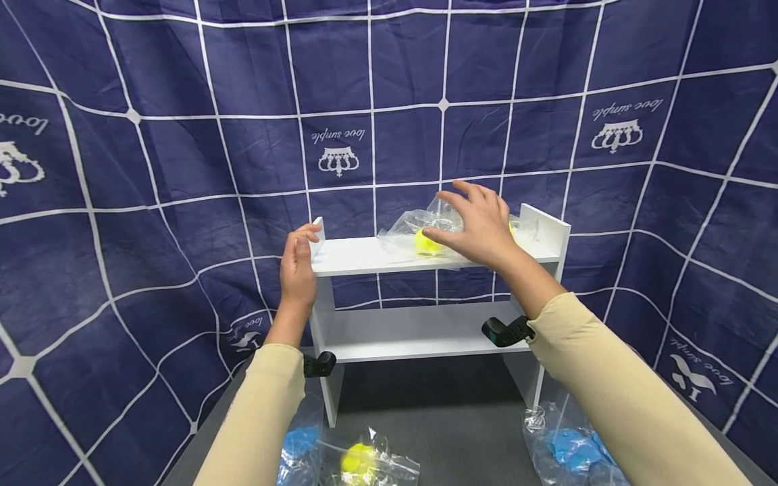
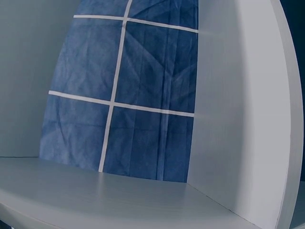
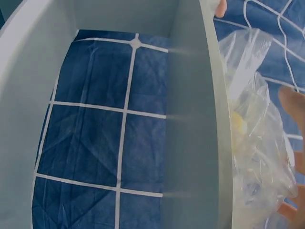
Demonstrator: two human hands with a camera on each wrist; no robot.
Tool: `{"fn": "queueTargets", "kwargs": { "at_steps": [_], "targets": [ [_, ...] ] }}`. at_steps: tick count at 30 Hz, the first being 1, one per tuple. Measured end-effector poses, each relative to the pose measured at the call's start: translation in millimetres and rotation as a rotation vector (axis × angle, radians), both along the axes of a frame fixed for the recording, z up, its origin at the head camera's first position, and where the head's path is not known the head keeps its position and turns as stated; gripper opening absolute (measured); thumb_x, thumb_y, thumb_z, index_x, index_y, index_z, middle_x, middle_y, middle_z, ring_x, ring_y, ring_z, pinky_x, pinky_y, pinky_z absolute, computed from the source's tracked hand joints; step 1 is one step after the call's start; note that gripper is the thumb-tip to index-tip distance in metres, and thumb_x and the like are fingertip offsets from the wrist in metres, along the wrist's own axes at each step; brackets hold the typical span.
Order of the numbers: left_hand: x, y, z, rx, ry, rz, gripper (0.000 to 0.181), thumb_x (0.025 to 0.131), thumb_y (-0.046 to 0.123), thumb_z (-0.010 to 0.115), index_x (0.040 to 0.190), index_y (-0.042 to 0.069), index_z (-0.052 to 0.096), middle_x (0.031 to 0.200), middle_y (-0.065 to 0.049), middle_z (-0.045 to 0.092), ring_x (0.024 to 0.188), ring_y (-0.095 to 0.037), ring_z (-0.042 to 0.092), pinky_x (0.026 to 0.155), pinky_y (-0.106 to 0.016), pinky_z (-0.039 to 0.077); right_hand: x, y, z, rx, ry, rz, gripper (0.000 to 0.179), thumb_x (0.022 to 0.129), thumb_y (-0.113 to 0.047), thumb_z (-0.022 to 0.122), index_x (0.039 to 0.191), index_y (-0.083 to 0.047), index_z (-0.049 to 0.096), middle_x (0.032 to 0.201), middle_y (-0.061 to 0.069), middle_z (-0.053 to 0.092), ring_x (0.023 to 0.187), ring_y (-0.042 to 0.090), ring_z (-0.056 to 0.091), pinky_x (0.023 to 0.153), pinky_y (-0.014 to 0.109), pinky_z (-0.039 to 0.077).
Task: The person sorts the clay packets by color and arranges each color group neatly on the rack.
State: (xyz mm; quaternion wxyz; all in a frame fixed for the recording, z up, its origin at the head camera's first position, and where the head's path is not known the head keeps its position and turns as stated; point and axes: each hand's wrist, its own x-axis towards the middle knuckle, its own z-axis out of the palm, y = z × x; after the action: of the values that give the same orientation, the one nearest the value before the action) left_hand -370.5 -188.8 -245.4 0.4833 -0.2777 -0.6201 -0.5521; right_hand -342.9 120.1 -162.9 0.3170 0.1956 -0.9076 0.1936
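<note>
A white two-tier shelf (image 1: 389,332) stands on the dark table. My left hand (image 1: 298,266) holds the upper end of its left side panel, fingers bent at the top edge; the left wrist view shows only shelf boards and the backdrop. On the top board lies a clear plastic bag (image 1: 398,236) with something bright yellow (image 1: 427,243) in it. My right hand (image 1: 480,226) is over this bag, thumb and fingers spread apart, gripping nothing. In the right wrist view, the clear bag (image 3: 257,157) lies beside the fingers (image 3: 293,107); contact is unclear.
On the dark tabletop (image 1: 437,425), a clear bag with yellow contents (image 1: 358,462) and one with blue contents (image 1: 300,442) lie front left. Another bag with blue contents (image 1: 574,449) lies front right, partly behind my right sleeve. A navy checked cloth (image 1: 407,74) hangs behind and around.
</note>
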Motion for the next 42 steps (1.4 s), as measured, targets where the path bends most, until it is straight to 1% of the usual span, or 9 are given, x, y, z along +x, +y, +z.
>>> {"fn": "queueTargets", "kwargs": {
  "at_steps": [8, 14, 18, 21, 25, 28, 31, 36, 42],
  "targets": [
    [-2.0, 0.0, -0.7, 0.001, 0.004, -0.002, 0.036, 0.108, 0.021, 0.034, 0.100, -0.011, 0.049, 0.125, -0.028, 0.059, 0.127, -0.013, 0.053, 0.113, -0.026, 0.033, 17.1, -4, -15.6, -0.148, 0.202, 0.195, 0.057, 0.088, -0.039, 0.070, 0.139, -0.017, 0.056, 0.151, 0.008, 0.049, 0.139, 0.035, 0.036, 0.114, 0.063, 0.017],
    [-2.3, 0.8, 0.3, -0.002, -0.005, 0.003, 0.030, 0.107, 0.013, 0.033, 0.101, -0.012, 0.049, 0.125, -0.028, 0.060, 0.130, -0.027, 0.052, 0.112, -0.026, 0.032, 35.7, -7, -38.3, -0.192, 0.369, 0.314, 0.054, 0.086, -0.030, 0.070, 0.136, -0.012, 0.059, 0.145, 0.009, 0.055, 0.134, 0.032, 0.045, 0.111, 0.058, 0.025],
    [-3.1, 1.2, 1.9, -0.004, -0.006, 0.000, 0.030, 0.107, 0.013, 0.033, 0.102, -0.012, 0.049, 0.126, -0.028, 0.059, 0.130, -0.030, 0.051, 0.113, -0.026, 0.032, 48.3, -11, -57.1, -0.212, 0.406, 0.385, 0.052, 0.085, -0.022, 0.072, 0.134, -0.013, 0.061, 0.145, 0.009, 0.055, 0.135, 0.031, 0.045, 0.110, 0.056, 0.028],
    [-3.5, 0.8, 1.6, -0.006, -0.009, 0.001, 0.030, 0.107, 0.013, 0.032, 0.101, -0.011, 0.049, 0.126, -0.028, 0.059, 0.130, -0.024, 0.052, 0.113, -0.026, 0.032, 56.5, -15, -71.6, -0.211, 0.422, 0.421, 0.050, 0.084, -0.020, 0.073, 0.132, -0.014, 0.062, 0.147, 0.008, 0.054, 0.138, 0.030, 0.043, 0.113, 0.054, 0.028],
    [-3.2, 0.5, 0.4, -0.005, -0.005, 0.010, 0.032, 0.108, 0.017, 0.033, 0.100, -0.010, 0.049, 0.125, -0.027, 0.060, 0.128, -0.014, 0.053, 0.113, -0.026, 0.033, 68.6, -19, -91.3, -0.199, 0.439, 0.465, 0.049, 0.084, -0.022, 0.072, 0.131, -0.014, 0.063, 0.150, 0.009, 0.051, 0.141, 0.033, 0.041, 0.117, 0.050, 0.028],
    [-2.6, 0.5, 0.1, -0.009, -0.004, 0.015, 0.036, 0.108, 0.022, 0.033, 0.101, -0.010, 0.049, 0.125, -0.026, 0.060, 0.127, -0.011, 0.053, 0.112, -0.026, 0.033, 75.6, -22, -110.1, -0.197, 0.436, 0.513, 0.050, 0.084, -0.023, 0.072, 0.132, -0.013, 0.063, 0.151, 0.012, 0.050, 0.141, 0.036, 0.042, 0.118, 0.046, 0.030],
    [-1.9, 0.1, 0.5, -0.014, -0.006, 0.012, 0.038, 0.109, 0.024, 0.033, 0.101, -0.009, 0.049, 0.126, -0.025, 0.060, 0.127, -0.011, 0.052, 0.112, -0.026, 0.032, 79.1, -26, -134.1, -0.205, 0.389, 0.571, 0.050, 0.084, -0.021, 0.073, 0.132, -0.013, 0.062, 0.150, 0.011, 0.051, 0.139, 0.032, 0.043, 0.116, 0.041, 0.032],
    [-1.6, -0.5, 1.1, -0.017, -0.005, -0.001, 0.034, 0.108, 0.019, 0.033, 0.101, -0.010, 0.049, 0.126, -0.027, 0.059, 0.128, -0.016, 0.052, 0.112, -0.026, 0.032, 83.2, -41, -177.7, -0.215, 0.203, 0.646, 0.054, 0.085, -0.019, 0.075, 0.137, -0.018, 0.058, 0.149, 0.004, 0.052, 0.134, 0.020, 0.047, 0.107, 0.038, 0.041],
    [-0.6, -2.3, 0.5, -0.002, -0.009, 0.000, 0.028, 0.107, 0.008, 0.031, 0.100, -0.012, 0.049, 0.125, -0.028, 0.059, 0.129, -0.028, 0.052, 0.111, -0.024, 0.032, 84.0, -64, -217.4, -0.174, 0.055, 0.736, 0.061, 0.086, -0.027, 0.077, 0.142, -0.021, 0.052, 0.150, 0.003, 0.051, 0.132, 0.020, 0.050, 0.104, 0.041, 0.046]
  ]
}}
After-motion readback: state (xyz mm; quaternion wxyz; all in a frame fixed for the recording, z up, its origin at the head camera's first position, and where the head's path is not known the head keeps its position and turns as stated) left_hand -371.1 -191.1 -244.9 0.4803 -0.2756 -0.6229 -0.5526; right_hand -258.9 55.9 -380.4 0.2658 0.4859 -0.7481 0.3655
